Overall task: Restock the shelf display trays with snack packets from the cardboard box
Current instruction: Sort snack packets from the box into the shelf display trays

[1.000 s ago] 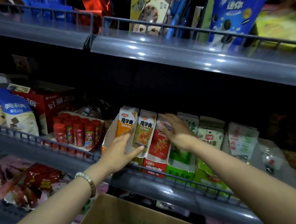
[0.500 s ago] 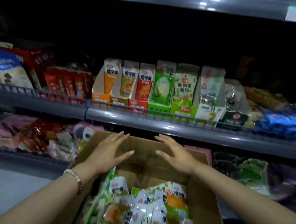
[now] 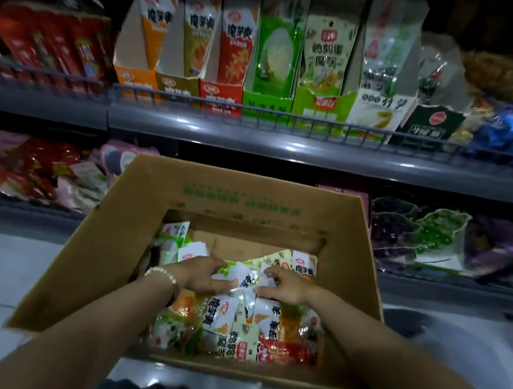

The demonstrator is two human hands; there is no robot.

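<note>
An open cardboard box stands on the floor below the shelf, filled with several loose snack packets. Both my hands are down inside it. My left hand, with a bead bracelet at the wrist, and my right hand grip the same white and green packet from either side. On the shelf above stand several display trays: orange, olive, red and green ones, each with upright packets.
A grey wire rail runs along the shelf front. Red packets fill the tray at the left. A lower shelf holds pink and red bags at the left and jelly cups at the right. Grey floor lies around the box.
My hands left the shelf trays, dropped over the box and went down into it. They now grip a packet. My view tilted down toward the box.
</note>
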